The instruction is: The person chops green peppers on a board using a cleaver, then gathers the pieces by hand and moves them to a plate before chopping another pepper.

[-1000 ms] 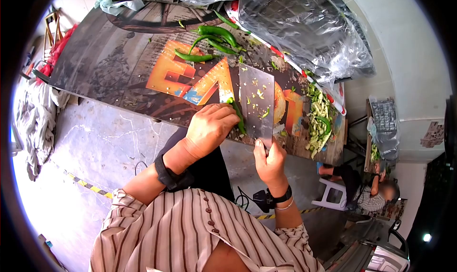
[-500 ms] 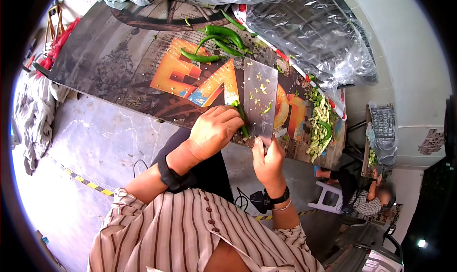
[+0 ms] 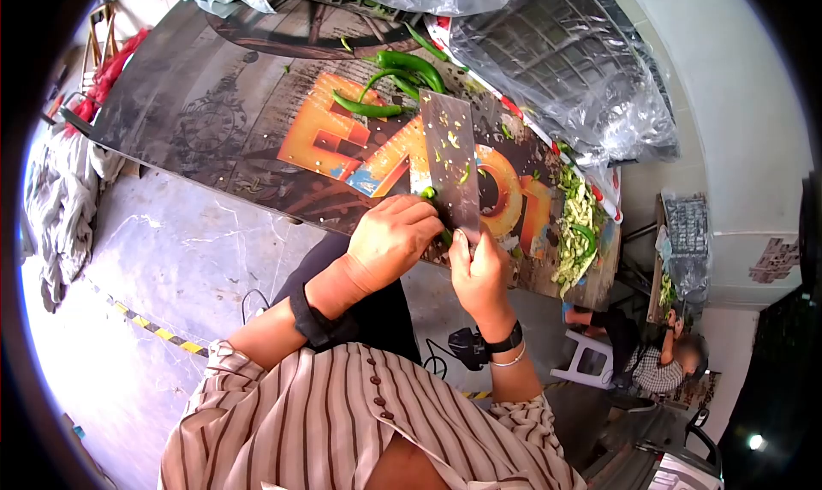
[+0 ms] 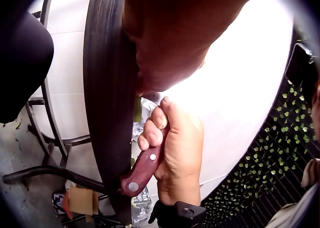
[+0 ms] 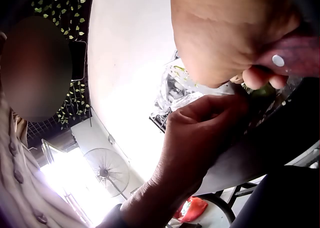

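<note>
In the head view my left hand (image 3: 392, 237) holds a green chili pepper (image 3: 428, 193) at the table's near edge, its fingers bent over it and covering much of it. My right hand (image 3: 481, 276) grips a cleaver, whose broad blade (image 3: 452, 156) carries bits of chopped pepper. That blade stands right beside the left fingertips and overlaps part of the held pepper. Its dark red riveted handle (image 4: 145, 170) shows inside the right fist in the left wrist view. Several whole green chili peppers (image 3: 411, 64) lie farther back on the table.
A heap of chopped peppers (image 3: 575, 250) lies at the right end of the printed tabletop (image 3: 171, 104). Plastic-covered crates (image 3: 565, 62) stand along the back. Another person (image 3: 659, 361) sits low at the right by a white stool (image 3: 582, 357).
The cleaver has shifted left, closer to my left hand, and its blade now leans over the held pepper. My left hand keeps its hold. The head view has shifted slightly.
</note>
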The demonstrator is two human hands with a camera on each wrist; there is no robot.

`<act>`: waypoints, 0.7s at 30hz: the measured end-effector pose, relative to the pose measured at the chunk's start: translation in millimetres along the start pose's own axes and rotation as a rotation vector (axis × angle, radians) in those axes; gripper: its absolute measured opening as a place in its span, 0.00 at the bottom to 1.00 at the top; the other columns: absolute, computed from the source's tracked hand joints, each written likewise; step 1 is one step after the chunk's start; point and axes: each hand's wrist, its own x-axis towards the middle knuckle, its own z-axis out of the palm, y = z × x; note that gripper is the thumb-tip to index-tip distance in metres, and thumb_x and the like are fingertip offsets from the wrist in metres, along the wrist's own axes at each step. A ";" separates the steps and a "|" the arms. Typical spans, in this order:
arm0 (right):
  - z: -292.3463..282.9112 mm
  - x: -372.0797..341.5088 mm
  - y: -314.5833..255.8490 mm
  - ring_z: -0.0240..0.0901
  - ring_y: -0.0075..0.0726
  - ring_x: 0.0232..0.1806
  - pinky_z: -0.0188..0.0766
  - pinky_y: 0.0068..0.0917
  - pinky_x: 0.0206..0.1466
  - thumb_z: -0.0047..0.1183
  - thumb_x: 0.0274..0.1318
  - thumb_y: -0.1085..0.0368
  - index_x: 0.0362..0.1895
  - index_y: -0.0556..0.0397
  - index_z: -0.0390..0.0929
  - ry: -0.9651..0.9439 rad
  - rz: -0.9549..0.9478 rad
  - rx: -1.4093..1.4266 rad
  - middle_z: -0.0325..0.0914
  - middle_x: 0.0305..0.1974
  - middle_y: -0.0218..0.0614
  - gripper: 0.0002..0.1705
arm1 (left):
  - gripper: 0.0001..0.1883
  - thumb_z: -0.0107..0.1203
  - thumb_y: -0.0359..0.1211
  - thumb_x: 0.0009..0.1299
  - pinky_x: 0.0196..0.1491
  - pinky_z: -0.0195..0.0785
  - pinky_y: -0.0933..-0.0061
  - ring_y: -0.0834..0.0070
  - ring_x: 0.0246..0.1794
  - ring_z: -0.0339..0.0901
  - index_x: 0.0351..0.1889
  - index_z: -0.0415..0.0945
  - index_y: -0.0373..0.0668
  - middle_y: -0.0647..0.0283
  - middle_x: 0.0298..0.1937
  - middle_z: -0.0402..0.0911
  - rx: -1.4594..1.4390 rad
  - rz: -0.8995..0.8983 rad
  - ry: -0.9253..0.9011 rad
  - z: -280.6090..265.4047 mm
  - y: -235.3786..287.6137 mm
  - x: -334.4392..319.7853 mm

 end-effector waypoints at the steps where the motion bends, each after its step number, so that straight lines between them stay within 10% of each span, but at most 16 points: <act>1: 0.3 0.5 4.0 0.75 0.58 0.26 0.69 0.45 0.27 0.51 0.60 0.70 0.39 0.60 0.73 -0.004 -0.004 0.006 0.77 0.26 0.49 0.06 | 0.08 0.62 0.27 0.53 0.46 0.73 0.67 0.66 0.41 0.79 0.32 0.79 0.44 0.66 0.36 0.80 -0.007 -0.001 0.003 -0.1 0.4 -0.1; 21: -2.4 -0.7 5.5 0.76 0.56 0.27 0.71 0.42 0.29 0.53 0.58 0.72 0.41 0.59 0.74 -0.019 0.025 0.028 0.78 0.27 0.48 0.07 | 0.11 0.62 0.27 0.54 0.55 0.69 0.61 0.65 0.47 0.76 0.36 0.79 0.46 0.67 0.40 0.78 0.087 0.006 0.041 -0.2 2.4 -1.0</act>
